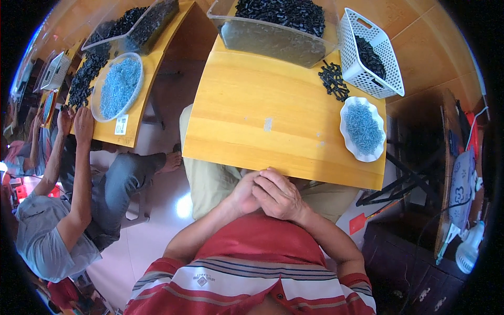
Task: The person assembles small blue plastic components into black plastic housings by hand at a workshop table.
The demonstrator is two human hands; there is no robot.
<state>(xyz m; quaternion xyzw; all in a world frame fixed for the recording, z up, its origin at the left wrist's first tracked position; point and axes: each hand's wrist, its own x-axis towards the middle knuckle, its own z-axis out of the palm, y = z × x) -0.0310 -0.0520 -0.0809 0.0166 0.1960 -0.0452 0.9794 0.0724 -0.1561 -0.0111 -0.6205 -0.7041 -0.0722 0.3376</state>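
Note:
My left hand (245,192) and my right hand (281,195) meet just off the near edge of the wooden table (231,121), above my lap. The fingers of both are curled and pressed together, the right ones lying partly over the left. Whatever is between them, if anything, is hidden. On the table's right side a scalloped white dish (345,131) holds small pale blue pieces (363,128). Beyond it lies a loose pile of small black parts (334,81), beside a white perforated basket (386,86) with more black parts (370,58) inside.
A large clear bin (273,44) of black parts stands at the table's far edge. To the left, a co-worker (58,226) sits at another table (139,89) with black parts and a clear tub (137,94) of blue pieces. A small white fan (469,249) is at right.

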